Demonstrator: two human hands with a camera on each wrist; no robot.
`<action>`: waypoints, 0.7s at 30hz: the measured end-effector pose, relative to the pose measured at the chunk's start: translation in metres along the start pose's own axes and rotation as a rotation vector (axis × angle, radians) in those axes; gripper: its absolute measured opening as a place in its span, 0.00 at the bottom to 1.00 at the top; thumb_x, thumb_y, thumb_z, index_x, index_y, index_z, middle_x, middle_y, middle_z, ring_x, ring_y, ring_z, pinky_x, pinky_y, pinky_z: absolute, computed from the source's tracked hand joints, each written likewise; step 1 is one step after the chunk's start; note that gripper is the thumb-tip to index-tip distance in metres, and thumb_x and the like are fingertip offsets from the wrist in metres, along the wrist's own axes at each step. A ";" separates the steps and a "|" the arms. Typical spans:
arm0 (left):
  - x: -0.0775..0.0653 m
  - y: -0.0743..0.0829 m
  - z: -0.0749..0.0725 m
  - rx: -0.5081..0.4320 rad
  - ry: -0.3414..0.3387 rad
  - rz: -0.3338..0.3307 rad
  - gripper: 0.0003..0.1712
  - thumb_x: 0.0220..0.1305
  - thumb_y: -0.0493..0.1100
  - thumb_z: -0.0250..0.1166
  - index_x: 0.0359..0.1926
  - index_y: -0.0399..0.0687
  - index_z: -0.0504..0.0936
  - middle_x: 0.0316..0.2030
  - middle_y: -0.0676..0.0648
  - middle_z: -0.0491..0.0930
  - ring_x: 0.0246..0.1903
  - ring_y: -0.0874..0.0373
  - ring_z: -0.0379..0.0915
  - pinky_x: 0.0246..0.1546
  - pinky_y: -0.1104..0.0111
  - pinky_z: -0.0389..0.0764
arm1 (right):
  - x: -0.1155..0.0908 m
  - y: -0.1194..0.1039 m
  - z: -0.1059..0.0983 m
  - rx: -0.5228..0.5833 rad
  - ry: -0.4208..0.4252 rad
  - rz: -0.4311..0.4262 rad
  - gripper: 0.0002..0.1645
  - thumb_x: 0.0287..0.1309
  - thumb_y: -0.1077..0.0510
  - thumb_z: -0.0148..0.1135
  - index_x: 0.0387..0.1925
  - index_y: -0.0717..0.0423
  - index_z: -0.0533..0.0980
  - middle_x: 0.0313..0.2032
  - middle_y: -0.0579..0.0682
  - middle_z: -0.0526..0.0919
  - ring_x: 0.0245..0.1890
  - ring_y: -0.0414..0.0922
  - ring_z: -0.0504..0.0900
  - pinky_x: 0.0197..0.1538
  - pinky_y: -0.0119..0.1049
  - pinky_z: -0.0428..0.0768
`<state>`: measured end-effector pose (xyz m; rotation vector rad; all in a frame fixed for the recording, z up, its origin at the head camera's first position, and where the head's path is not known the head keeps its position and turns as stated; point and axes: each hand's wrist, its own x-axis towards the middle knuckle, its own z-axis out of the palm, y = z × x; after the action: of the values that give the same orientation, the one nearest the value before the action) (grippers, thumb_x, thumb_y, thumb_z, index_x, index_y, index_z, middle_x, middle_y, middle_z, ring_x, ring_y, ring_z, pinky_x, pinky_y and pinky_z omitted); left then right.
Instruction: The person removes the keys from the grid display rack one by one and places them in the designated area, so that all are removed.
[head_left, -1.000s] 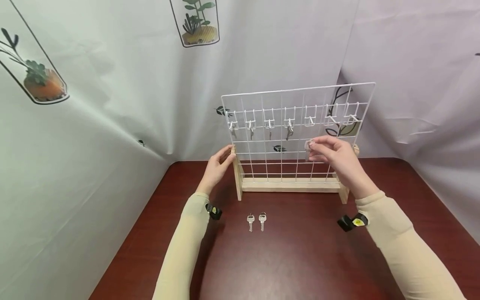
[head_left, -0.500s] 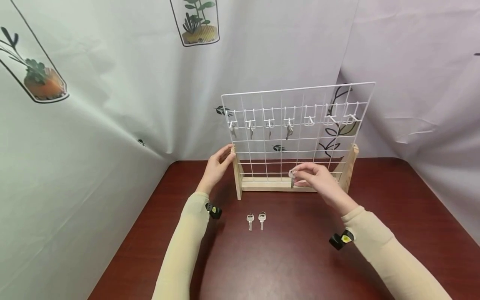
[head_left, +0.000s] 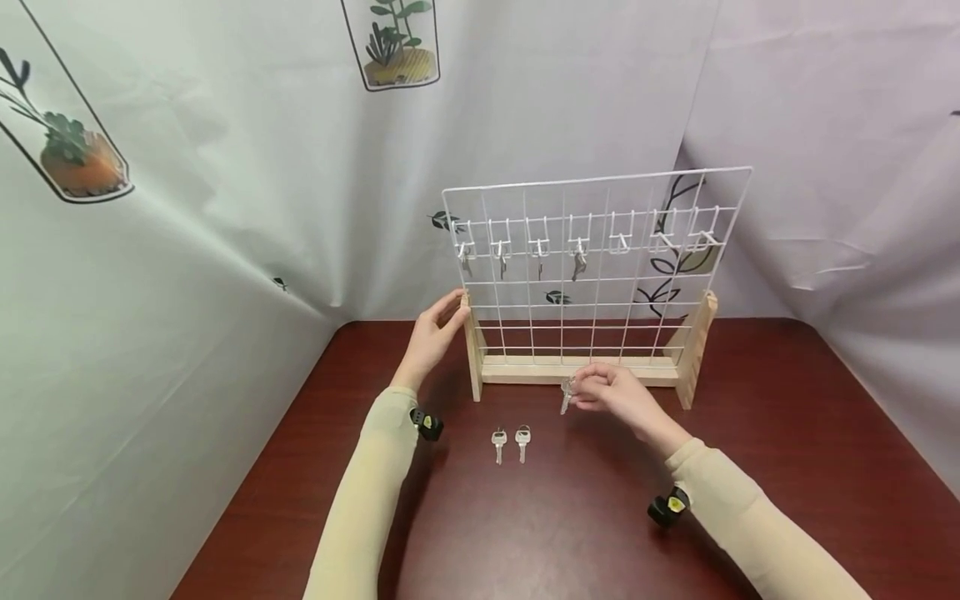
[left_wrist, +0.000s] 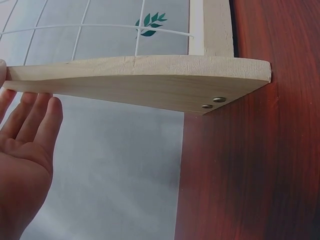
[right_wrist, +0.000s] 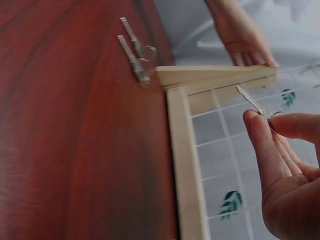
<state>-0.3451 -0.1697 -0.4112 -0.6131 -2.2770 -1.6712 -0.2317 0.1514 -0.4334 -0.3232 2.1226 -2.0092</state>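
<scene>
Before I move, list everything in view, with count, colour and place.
keys on the table: two, silver, side by side in front of the stand
key in hand: one, silver, between right thumb and fingers
hanging keys: four visible, greyish, on the four leftmost hooks
hooks: seven, white, in a row on the grid
wire grid: one, white, upright in the stand
stand: one, pale wood, on the table
screws: two, metallic, low on the left upright
table: one, reddish brown, under the stand
backdrop: pale grey, plant prints, behind the table
wrist devices: two, black, one per wrist
sleeves: two, cream, on both arms
left hand: one, bare, holding the left upright
right hand: one, bare, pinching a key
</scene>
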 end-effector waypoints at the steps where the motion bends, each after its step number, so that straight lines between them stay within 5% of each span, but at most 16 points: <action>1: 0.000 0.000 0.000 0.000 -0.001 0.000 0.27 0.73 0.45 0.64 0.68 0.41 0.74 0.64 0.39 0.75 0.65 0.47 0.71 0.63 0.56 0.74 | 0.000 0.004 0.001 -0.010 -0.009 0.008 0.14 0.68 0.67 0.57 0.47 0.78 0.73 0.38 0.56 0.86 0.36 0.42 0.87 0.49 0.45 0.85; 8: 0.001 0.002 -0.001 0.000 0.001 -0.010 0.26 0.73 0.45 0.64 0.67 0.42 0.75 0.64 0.40 0.76 0.65 0.48 0.71 0.63 0.57 0.74 | 0.004 0.025 0.010 -0.096 -0.089 0.076 0.11 0.67 0.65 0.59 0.44 0.74 0.77 0.39 0.60 0.87 0.38 0.52 0.88 0.44 0.44 0.87; 21: -0.001 0.008 -0.001 -0.003 -0.011 -0.009 0.26 0.73 0.44 0.63 0.68 0.39 0.74 0.65 0.37 0.74 0.65 0.46 0.70 0.64 0.55 0.73 | 0.009 0.040 0.023 -0.198 -0.192 0.145 0.09 0.63 0.65 0.62 0.40 0.70 0.77 0.34 0.58 0.87 0.35 0.49 0.88 0.37 0.43 0.88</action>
<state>-0.3409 -0.1685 -0.4049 -0.6144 -2.2886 -1.6792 -0.2346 0.1286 -0.4744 -0.3653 2.1591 -1.6239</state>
